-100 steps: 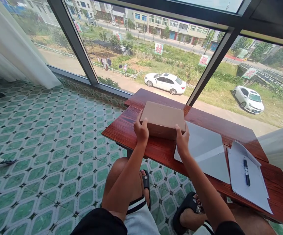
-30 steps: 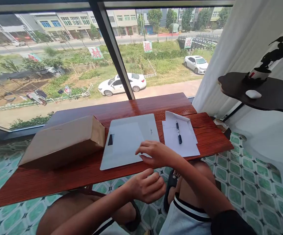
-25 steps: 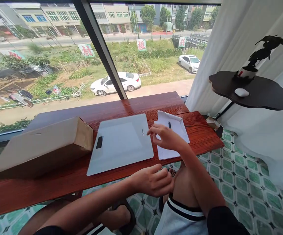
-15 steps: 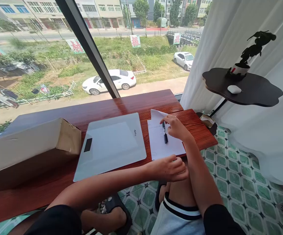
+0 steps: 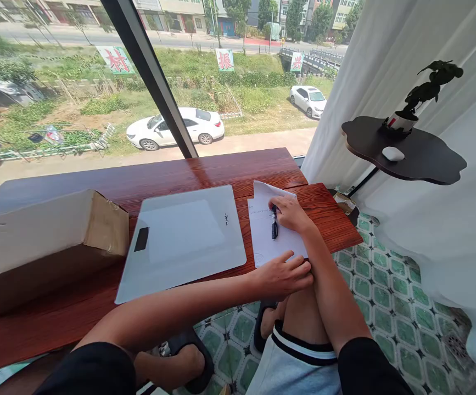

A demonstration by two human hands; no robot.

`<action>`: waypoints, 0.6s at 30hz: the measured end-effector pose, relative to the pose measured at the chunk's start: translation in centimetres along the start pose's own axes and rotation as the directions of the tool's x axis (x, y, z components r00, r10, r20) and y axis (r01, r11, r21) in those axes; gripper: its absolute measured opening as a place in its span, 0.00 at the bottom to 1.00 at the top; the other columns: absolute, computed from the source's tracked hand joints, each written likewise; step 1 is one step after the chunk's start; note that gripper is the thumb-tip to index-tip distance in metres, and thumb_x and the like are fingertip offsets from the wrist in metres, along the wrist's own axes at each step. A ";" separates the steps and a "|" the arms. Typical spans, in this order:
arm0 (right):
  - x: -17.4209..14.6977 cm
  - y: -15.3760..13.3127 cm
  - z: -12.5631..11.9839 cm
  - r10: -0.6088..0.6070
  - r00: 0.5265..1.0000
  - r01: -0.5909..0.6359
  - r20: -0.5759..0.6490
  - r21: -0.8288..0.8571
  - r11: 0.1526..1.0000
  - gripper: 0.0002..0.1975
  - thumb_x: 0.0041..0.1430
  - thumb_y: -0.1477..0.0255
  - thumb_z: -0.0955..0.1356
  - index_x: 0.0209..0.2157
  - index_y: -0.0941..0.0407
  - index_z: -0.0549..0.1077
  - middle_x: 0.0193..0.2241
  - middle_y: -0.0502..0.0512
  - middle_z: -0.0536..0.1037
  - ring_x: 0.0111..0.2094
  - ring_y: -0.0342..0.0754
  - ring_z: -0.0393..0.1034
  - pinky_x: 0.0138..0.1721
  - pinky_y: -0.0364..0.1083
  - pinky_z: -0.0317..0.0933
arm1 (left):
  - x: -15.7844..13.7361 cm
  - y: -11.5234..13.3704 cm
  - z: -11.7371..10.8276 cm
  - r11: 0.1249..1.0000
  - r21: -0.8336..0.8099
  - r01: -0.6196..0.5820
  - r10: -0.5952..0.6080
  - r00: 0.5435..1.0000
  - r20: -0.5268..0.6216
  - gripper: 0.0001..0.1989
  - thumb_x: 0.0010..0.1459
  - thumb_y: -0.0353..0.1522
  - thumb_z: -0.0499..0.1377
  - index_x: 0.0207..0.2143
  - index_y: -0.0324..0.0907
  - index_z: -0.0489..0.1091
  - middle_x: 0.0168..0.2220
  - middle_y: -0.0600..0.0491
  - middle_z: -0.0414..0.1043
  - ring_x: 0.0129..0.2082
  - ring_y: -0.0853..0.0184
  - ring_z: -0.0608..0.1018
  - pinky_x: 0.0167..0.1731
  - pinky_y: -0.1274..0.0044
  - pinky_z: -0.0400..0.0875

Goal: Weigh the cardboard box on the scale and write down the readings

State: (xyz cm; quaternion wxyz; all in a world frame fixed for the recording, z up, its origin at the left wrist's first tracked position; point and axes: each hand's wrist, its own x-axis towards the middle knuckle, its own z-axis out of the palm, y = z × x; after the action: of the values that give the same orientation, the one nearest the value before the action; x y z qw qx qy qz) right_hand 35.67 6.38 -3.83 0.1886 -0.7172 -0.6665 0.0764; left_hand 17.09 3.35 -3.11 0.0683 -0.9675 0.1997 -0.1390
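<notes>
A black pen points toward me over white paper sheets with faint handwriting. My right hand is closed around the pen's far end, with the wrist over the paper's right side. At the paper's near edge, close to my right forearm, is my left hand. Its fingers are curled and their undersides are hidden, so I cannot make out what they hold, if anything. The sheets lie on a reddish-brown wooden table, and the top sheet's far edge curls up.
Left of the paper lies a pale glass-topped scale with a dark display. A cardboard box stands farther left. Beyond the table is a window. On the right, a dark side table holds a potted plant and a white object.
My left hand has moved slightly up to the paper's near edge. The pen, in my right hand, now points more straight toward me. The view has shifted a little.
</notes>
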 end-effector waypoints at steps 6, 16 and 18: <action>-0.3 0.3 -0.4 -0.061 0.989 0.055 -0.132 -0.050 0.997 0.13 0.61 0.81 0.61 0.43 0.54 0.70 0.41 0.52 0.76 0.48 0.52 0.63 0.49 0.50 0.48 | 0.1 0.2 0.5 1.000 -0.009 0.001 -0.001 1.000 -0.017 0.16 0.58 0.31 0.56 0.49 0.40 0.66 0.47 0.43 0.67 0.44 0.60 0.68 0.42 0.68 0.61; 0.0 1.1 -0.7 0.030 0.890 0.124 -0.454 0.307 0.944 0.09 0.65 0.64 0.66 0.38 0.56 0.67 0.34 0.51 0.72 0.35 0.45 0.66 0.38 0.44 0.56 | 0.1 0.3 0.6 0.999 -0.033 0.026 -0.027 0.999 -0.024 0.13 0.60 0.31 0.54 0.47 0.39 0.66 0.47 0.43 0.66 0.45 0.59 0.67 0.41 0.67 0.60; 0.1 1.1 -0.7 0.161 0.876 0.075 -0.455 0.457 0.886 0.13 0.66 0.60 0.63 0.34 0.56 0.66 0.29 0.51 0.70 0.29 0.43 0.64 0.32 0.43 0.57 | 0.1 0.2 0.6 0.999 -0.034 0.024 -0.025 0.999 -0.034 0.13 0.60 0.31 0.54 0.47 0.39 0.67 0.47 0.43 0.66 0.44 0.59 0.67 0.40 0.68 0.60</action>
State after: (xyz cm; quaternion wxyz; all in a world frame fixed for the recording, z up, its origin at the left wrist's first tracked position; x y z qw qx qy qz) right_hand 36.99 6.36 -3.65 0.5111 -0.6628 -0.5443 0.0564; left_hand 17.30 3.11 -3.69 0.0472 -0.9684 0.1912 -0.1530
